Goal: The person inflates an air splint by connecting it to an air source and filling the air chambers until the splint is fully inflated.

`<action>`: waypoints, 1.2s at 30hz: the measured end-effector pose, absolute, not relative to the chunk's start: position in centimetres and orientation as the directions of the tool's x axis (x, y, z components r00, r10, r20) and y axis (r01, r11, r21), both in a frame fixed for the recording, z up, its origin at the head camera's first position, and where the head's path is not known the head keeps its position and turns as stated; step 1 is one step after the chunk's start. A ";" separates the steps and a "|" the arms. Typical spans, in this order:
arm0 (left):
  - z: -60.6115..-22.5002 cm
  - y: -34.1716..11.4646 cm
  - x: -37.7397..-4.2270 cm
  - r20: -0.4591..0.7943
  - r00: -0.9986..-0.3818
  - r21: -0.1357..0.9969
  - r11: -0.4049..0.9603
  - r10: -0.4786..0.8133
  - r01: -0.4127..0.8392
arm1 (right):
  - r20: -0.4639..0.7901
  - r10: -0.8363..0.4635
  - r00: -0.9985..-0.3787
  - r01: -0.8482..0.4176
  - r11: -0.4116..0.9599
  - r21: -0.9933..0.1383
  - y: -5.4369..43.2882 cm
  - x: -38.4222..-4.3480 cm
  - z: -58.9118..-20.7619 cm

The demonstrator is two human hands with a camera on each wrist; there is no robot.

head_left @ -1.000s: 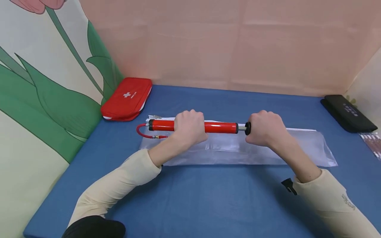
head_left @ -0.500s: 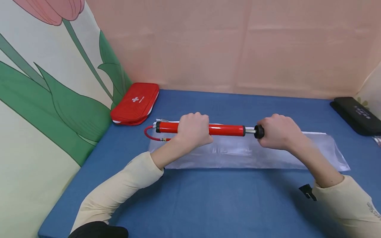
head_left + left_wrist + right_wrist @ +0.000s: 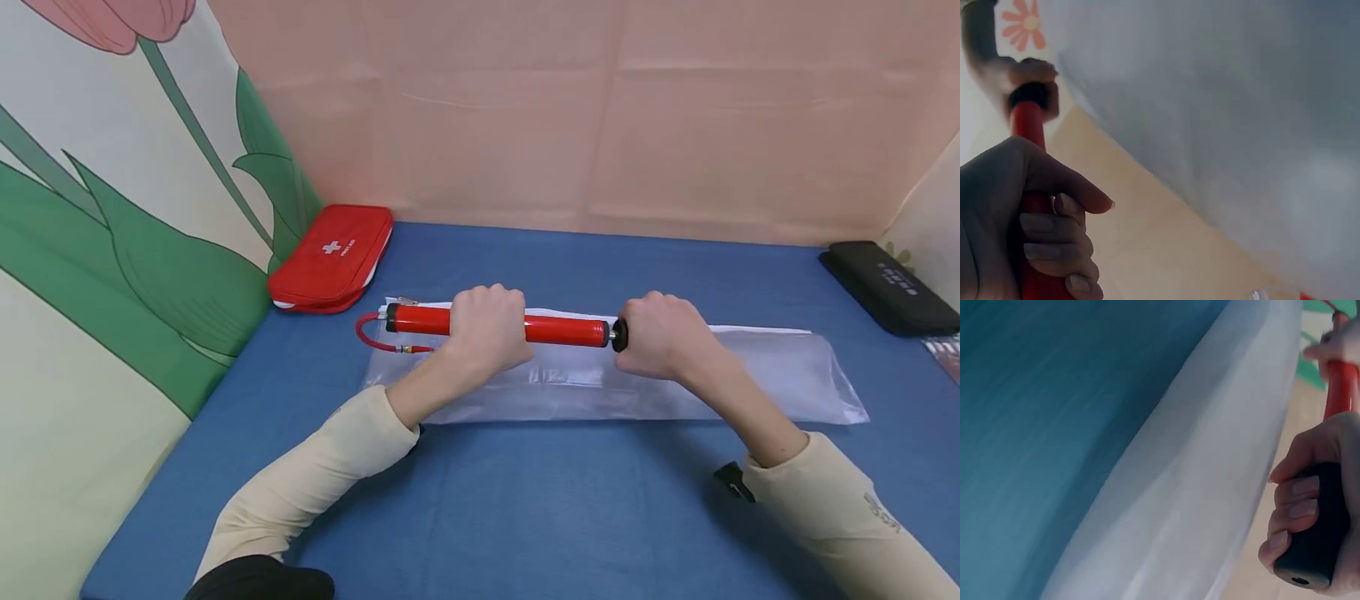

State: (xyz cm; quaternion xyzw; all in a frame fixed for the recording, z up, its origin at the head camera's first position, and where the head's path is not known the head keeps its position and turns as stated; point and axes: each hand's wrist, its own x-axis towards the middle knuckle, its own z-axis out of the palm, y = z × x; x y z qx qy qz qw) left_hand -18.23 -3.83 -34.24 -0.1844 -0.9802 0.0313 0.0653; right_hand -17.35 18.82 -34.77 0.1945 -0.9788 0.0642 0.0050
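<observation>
A red hand pump (image 3: 566,330) with black end caps is held level across the view. My left hand (image 3: 489,331) grips its barrel, fingers wrapped round it, as the left wrist view also shows. My right hand (image 3: 663,337) holds the black handle (image 3: 1316,531) at the pump's right end. Only a short bit of the metal rod shows between barrel and handle. From the left end a thin red hose (image 3: 367,337) bends back under the barrel. Beneath the pump lies a clear plastic zip bag (image 3: 600,387), flat and long.
The blue-covered table (image 3: 510,508) bears everything. At the back left lies a red first aid case (image 3: 333,258). A black zip case (image 3: 892,287) sits at the right edge, with a packet of thin sticks (image 3: 947,354) partly cut off beside it. Walls rise at the back and sides.
The right hand pulled the handle out slightly, then pushed it back in, so less rod shows now. The left hand keeps its hold on the barrel. The head view shifted a little.
</observation>
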 end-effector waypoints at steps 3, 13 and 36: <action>-33.8 -3.8 -17.6 0.151 -0.914 -0.085 0.927 0.375 0.366 | 0.078 -0.407 -0.910 -0.414 0.902 -0.119 17.0 -17.4 -34.6; -32.5 -7.0 -18.1 0.185 -0.887 -0.021 0.904 0.423 0.427 | 0.206 -0.498 -0.843 -0.503 0.864 0.030 21.5 -17.4 -32.4; -31.3 -2.5 -17.6 0.237 -0.897 -0.002 0.924 0.373 0.383 | 0.315 -0.389 -0.866 -0.388 0.919 0.069 19.4 -16.7 -31.2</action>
